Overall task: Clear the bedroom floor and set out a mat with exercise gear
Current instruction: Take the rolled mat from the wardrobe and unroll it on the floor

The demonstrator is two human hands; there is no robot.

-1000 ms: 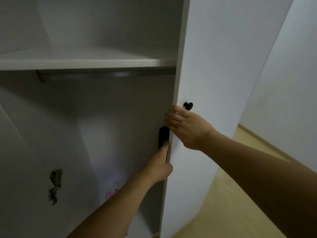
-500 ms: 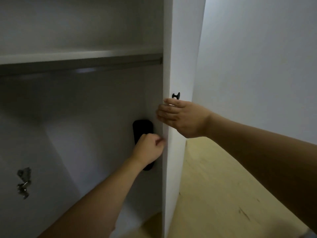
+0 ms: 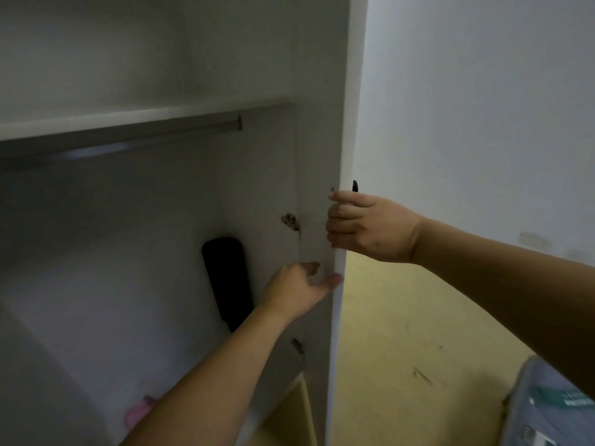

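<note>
**Wardrobe open, dark roll within reach**

Nearest, at the lower right, a pale blue printed fabric (image 3: 553, 410) lies on the yellow floor (image 3: 402, 317). Further in, the left hand (image 3: 299, 289) is loosely spread, thumb tip touching the front edge of the white wardrobe door (image 3: 344, 123), nothing held. Just above it the right hand (image 3: 367, 226) has its fingers curled round that same edge, right below the black knob (image 3: 354, 185).

Deeper inside, a black padded roll (image 3: 227, 281) stands tilted against the wardrobe's inner side wall, just beside the left hand but not touching it. It is probably the rolled mat or a foam roller; I cannot tell which. Either should be light, soft and a little springy, with a matte, grippy surface; I would take it round the middle with 1 hand and steady the top. Something pink (image 3: 138, 412) sits low on the wardrobe bottom. Furthest back, a metal rail (image 3: 128, 140) runs under the shelf (image 3: 128, 119).
</note>
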